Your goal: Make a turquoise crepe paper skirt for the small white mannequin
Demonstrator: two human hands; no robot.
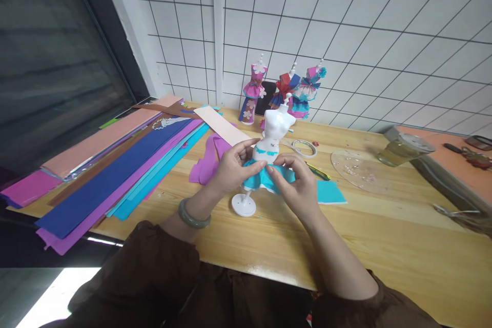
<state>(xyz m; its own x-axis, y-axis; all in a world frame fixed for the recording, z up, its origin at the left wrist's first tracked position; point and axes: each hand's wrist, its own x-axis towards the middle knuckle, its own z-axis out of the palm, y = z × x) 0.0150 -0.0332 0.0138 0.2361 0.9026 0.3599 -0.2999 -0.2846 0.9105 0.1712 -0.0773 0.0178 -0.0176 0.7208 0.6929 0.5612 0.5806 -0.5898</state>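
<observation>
In front of me rises a white wall (365,36) ruled into tiles by thin dark lines, with 1 plain white vertical strip (219,31) dividing it. To my left stands a dark panel (42,31) with faint horizontal bands, edged in black. I face a pale wooden tabletop (415,271), glossy at its near edge; an orange surface (461,180) adjoins on my right. A bright patch of light (63,300) shows low on my left.
</observation>
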